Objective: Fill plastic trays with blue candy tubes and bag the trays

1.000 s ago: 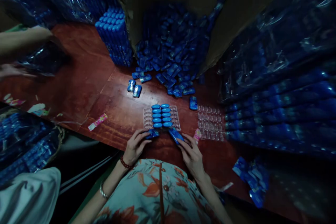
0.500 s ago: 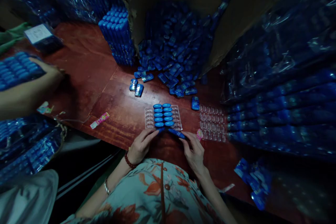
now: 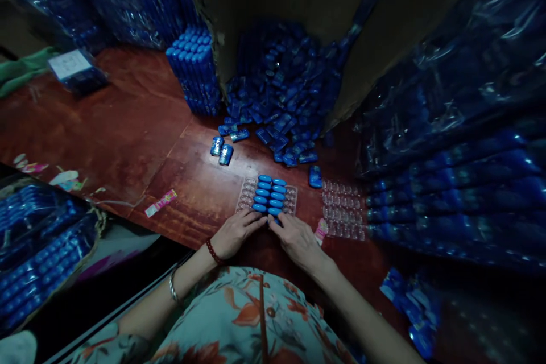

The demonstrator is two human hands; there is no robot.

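Two columns of blue pieces are being borne by a clear tray near the front of the dark red tabletop, with clear cups being shown on either side of them. From left to right, the cups on the left are being judged thin, light and easily flexed, so a hold on the outer rim is being favoured over pressure on the cups. The blue pieces are being taken as light, fairly stiff and perhaps slippery, given their glossy rounded tops; a pinch low on the sides is being thought surer than one across the curve. The cups on the right are being read as equally bendable.

The grip of the left hand is being held palm down at the tray's near edge, fingers close together; whatever lies under the tips is being hidden, so whether anything is being pinched cannot be told. The right hand is being held opposite, its fingertips beside the nearest row; contact is being suggested, but no closed hold is being clearly shown. Farther right, neither the pink slip nor the second clear tray is being touched.
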